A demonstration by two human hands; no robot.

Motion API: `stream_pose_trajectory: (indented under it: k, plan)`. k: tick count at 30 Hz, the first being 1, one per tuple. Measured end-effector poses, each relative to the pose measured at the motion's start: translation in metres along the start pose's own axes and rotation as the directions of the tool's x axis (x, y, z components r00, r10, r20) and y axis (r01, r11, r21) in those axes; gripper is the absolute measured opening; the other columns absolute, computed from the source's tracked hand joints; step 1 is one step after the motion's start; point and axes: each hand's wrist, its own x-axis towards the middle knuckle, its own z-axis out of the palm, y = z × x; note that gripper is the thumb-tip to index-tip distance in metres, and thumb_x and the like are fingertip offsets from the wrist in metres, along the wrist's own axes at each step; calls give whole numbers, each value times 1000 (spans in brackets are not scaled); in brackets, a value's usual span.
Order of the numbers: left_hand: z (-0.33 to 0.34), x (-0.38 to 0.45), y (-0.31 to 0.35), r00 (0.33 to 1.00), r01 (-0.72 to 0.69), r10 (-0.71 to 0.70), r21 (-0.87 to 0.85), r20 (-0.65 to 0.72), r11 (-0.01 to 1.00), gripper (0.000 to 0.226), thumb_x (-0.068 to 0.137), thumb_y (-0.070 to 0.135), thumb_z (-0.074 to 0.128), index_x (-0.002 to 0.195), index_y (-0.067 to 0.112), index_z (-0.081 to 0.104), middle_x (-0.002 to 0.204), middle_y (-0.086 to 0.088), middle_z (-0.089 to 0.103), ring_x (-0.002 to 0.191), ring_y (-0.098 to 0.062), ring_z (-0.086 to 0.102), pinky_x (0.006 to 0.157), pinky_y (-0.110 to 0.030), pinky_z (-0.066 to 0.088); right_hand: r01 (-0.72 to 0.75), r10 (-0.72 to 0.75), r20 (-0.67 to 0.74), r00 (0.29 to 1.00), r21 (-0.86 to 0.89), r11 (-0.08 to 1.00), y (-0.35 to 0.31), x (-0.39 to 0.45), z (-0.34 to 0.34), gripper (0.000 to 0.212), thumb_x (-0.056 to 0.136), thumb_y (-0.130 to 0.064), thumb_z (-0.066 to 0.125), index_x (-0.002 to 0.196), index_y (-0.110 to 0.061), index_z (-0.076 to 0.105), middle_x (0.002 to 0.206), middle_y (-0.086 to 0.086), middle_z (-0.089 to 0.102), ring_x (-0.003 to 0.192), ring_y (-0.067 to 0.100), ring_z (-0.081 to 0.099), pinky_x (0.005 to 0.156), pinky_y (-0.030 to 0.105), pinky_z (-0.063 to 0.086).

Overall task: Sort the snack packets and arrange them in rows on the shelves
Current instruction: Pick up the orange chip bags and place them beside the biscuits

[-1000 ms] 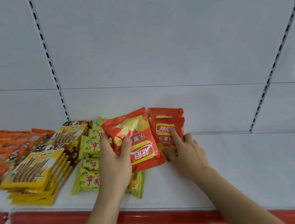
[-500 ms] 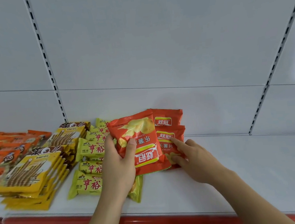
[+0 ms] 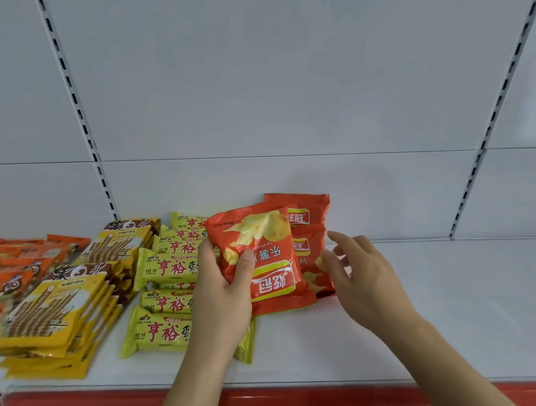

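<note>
left hand [image 3: 219, 296]: grips red chip packet [image 3: 260, 257], thumb on its face, print upside down, packet tilted above the shelf [image 3: 474, 295]
right hand [image 3: 359, 272]: fingers spread loose, holds nothing, just right of the red stack [image 3: 310, 231]
red stack: lying behind the held packet, near the back wall
left of that: green-yellow packets [image 3: 167, 303], then yellow biscuit-stick packs [image 3: 47, 314], orange packets [image 3: 4, 269] far left
</note>
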Motion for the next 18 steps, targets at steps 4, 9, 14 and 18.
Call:
stream_pose_trajectory:
  k: [4, 9, 14, 18]
  plan:
    - [14, -6, 6, 1000, -11, 12, -49, 28, 999, 33, 102, 42, 57, 133, 41, 47, 113, 19, 68, 91, 9, 69, 64, -14, 57, -145, 67, 188, 980, 442, 885, -36, -20, -3, 31, 93, -53, 58, 115, -32, 66, 99, -17, 73, 89, -4, 67, 76, 14, 53]
    - [11, -4, 12, 1000, -7, 7, 8, 15, 1000, 46, 97, 57, 49, 136, 34, 45, 117, 9, 69, 87, 2, 71, 64, -13, 55, -146, 25, 276, 961, 428, 892, -34, -21, -25, 15, 91, -29, 72, 105, -32, 66, 81, -17, 74, 63, 4, 67, 59, 19, 53]
    - [10, 2, 31, 949, -301, 240, 364, 206, 881, 76, 88, 60, 64, 154, 33, 36, 138, 18, 48, 127, -1, 47, 100, -25, 45, -100, -42, 514, 857, 246, 964, -24, -5, -71, 16, 88, -25, 76, 101, -32, 72, 82, -18, 74, 69, -3, 67, 64, 13, 48]
    - [12, 4, 39, 926, -270, 146, 341, 349, 900, 60, 87, 64, 63, 138, 33, 52, 117, 22, 68, 100, 13, 65, 79, -10, 53, -160, -8, 411, 912, 373, 914, -17, -2, -82, 41, 80, -25, 83, 117, -34, 67, 99, -10, 76, 91, 10, 74, 84, 35, 60]
